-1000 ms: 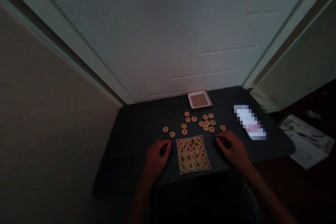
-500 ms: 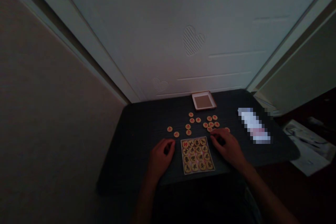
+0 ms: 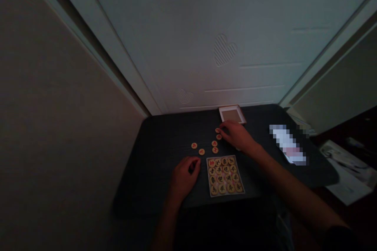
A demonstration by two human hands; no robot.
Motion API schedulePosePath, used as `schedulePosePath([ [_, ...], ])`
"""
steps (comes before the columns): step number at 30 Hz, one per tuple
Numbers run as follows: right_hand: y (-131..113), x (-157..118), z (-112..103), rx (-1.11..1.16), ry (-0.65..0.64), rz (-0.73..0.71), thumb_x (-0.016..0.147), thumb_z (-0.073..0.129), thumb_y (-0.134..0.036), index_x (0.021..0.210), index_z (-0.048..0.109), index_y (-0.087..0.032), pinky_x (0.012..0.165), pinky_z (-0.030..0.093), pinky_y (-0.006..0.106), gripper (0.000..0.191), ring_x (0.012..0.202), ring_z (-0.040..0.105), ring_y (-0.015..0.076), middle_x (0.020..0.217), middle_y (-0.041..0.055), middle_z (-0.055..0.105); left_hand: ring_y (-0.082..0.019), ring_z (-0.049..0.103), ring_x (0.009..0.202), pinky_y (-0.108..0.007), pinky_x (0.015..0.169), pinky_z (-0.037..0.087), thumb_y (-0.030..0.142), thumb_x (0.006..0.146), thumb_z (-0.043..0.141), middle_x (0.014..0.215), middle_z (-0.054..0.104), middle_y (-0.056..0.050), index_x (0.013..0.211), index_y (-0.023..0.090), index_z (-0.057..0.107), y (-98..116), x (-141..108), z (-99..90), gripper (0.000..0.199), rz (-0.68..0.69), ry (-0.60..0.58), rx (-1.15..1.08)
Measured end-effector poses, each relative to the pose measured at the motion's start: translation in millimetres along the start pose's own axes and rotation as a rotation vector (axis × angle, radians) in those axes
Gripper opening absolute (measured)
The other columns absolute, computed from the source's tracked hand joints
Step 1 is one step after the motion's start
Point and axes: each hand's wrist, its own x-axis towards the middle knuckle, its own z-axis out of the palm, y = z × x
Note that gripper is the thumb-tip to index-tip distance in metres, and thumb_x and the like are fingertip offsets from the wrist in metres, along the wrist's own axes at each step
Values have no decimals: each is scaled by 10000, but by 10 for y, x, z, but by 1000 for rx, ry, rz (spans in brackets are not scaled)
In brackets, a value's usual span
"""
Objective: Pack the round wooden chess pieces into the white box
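A square tray filled with round chess pieces in rows lies near the table's front edge; most pieces carry dark characters, and the one at its back left corner is red. Just left of the tray my left hand rests on the table, fingers curled; what it holds, if anything, is hidden. Behind the tray my right hand reaches over the table, its fingertips closed at a loose red-marked piece. More loose pieces lie between the hands, among them a piece at the left. My right arm hides others.
An open box lid stands at the back of the dark table, against a white panel. A bright pixelated object lies on the right side. Beyond the table's right edge are white things.
My right hand has moved from right of the tray to the pieces at the back, and its arm now covers the right-hand group. My left hand has barely changed. The view has shifted slightly.
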Motion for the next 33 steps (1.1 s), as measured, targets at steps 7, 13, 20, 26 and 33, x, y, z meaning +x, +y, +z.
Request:
schedulePosePath([
  [7,-289,283,123,-172,-129,143,966,564,-238,1038,661,-116,816,511,343,171,956,705,291,1008,202,727,-165,650,767,-291,726,512,321,977,539,859,702,-9,988,242,697,-22,-9,4,177,5,-2,-17],
  [13,-324,385,156,-216,-204,168,966,543,-195,1129,629,-100,833,504,332,207,992,708,289,1045,199,727,-159,646,780,-287,742,504,309,980,540,879,707,-8,995,240,698,-31,-12,7,174,-1,-11,-27],
  [20,-226,317,139,-171,-229,77,1016,520,-287,1139,625,-150,898,456,298,212,1065,667,247,1109,153,714,-160,645,761,-280,720,500,306,971,546,860,706,-7,982,244,704,-11,-6,-1,169,6,-2,-23],
  [26,-172,175,77,-108,-251,-21,1012,514,-318,1070,674,-171,845,445,280,225,986,666,228,1045,117,715,-158,645,764,-284,728,500,315,971,550,875,707,-8,991,240,702,-13,0,3,171,2,-8,-18],
  [33,-192,142,150,-26,-281,-169,926,595,-171,1072,714,-191,846,438,248,189,974,654,197,1059,87,696,-162,643,769,-289,734,502,316,978,538,864,701,-8,993,241,694,-19,1,6,174,6,-16,-19],
])
